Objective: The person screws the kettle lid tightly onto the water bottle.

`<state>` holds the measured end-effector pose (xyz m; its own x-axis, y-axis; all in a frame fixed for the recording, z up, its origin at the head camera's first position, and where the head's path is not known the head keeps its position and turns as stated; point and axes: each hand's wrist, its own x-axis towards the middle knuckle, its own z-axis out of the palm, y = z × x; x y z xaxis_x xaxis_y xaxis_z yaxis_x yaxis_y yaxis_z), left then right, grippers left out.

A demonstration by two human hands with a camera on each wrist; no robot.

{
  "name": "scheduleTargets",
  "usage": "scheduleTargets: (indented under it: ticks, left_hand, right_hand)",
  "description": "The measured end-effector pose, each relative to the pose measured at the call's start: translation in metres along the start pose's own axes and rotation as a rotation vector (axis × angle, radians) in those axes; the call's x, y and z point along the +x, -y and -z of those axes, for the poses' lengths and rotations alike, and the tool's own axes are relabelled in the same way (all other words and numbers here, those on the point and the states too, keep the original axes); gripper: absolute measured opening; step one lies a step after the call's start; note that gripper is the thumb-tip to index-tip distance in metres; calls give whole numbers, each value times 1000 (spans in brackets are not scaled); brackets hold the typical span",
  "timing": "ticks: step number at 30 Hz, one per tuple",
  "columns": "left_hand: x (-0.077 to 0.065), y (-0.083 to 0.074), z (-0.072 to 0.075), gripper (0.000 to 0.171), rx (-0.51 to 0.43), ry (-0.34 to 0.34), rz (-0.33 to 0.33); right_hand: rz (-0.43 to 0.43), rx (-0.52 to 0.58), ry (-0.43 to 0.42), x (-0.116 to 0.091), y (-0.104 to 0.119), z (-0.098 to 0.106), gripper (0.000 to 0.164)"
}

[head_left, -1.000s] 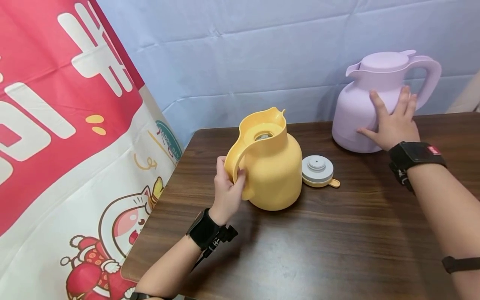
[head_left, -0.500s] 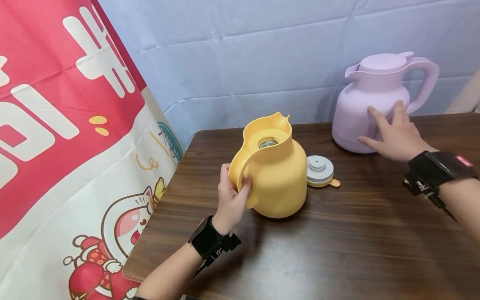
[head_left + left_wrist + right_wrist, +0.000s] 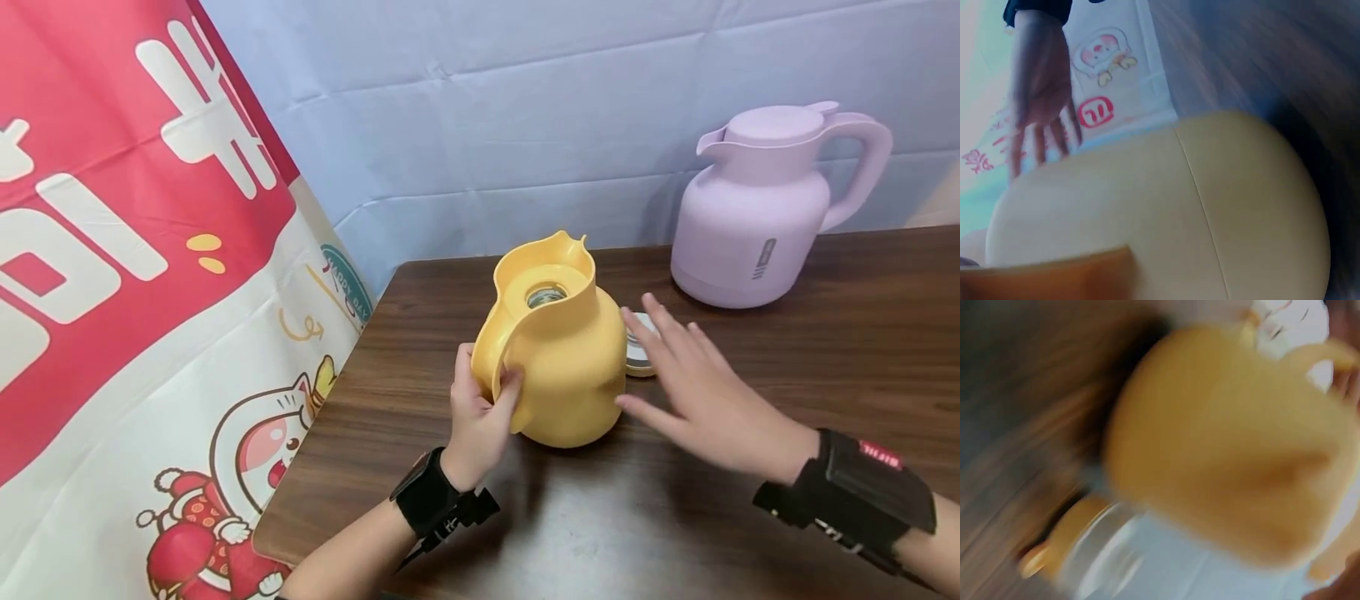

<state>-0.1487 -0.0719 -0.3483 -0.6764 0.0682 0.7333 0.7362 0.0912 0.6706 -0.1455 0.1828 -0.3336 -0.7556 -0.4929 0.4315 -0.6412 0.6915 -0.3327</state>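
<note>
Head cam | left hand [image 3: 480,429]: we're gripping yellow jug [image 3: 573,375], front-left of lilac jug [image 3: 750,217] | right hand [image 3: 701,392]: we're holding it wide, empty, same side | lid [image 3: 637,358] is sitting off, refitting looks undone

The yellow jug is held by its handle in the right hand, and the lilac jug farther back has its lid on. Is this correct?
Not quite: the head view shows the left hand, not the right hand, holding the yellow jug by its handle. The rest is correct.
</note>
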Motion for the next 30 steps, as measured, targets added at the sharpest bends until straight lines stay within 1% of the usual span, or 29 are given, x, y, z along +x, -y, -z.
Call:
scheduleTargets:
  ticks: [2,5,7,11,12,14,16,18,20,23,26,28,30]
  left_hand:
    - [-3,-4,-3,22,-32,-6,17]
    - [-7,-10,-10,25,-68,7,30]
    - [-10,-14,-14,28,-65,29,6]
    - [-14,-20,-25,33,-11,102,-100]
    - [-15,-21,-28,33,14,117,-127]
    - [-16,-23,-33,35,58,152,-154]
    - [-18,-24,-38,38,102,189,-158]
    - [-21,-24,-43,42,176,220,-155]
    - [-23,-24,-48,46,251,243,-160]
    - [-26,-23,-54,52,359,259,-207]
    - [-25,-23,-60,59,417,276,-262]
    - [-23,-24,-64,58,452,294,-302]
    - [-22,-25,-67,53,483,318,-320]
  right_hand:
    - [36,-1,-35,1,17,-3,90]
    - [40,33,-55,1,37,-7,93]
    - [20,82,-59,1,47,-8,94]
    - [1,162,-77,3,60,-7,93]
    - [4,173,-87,4,62,-7,93]
    - [8,198,-113,5,65,-7,91]
    - [-6,226,-134,7,67,-7,90]
    - [-28,265,-145,8,68,-7,92]
    - [-69,315,-145,9,70,-7,95]
    - [-131,391,-148,13,71,-8,98]
    - [-176,476,-162,16,72,-10,102]
    - [-196,524,-167,17,72,-10,105]
    - [-217,576,-172,17,72,-10,105]
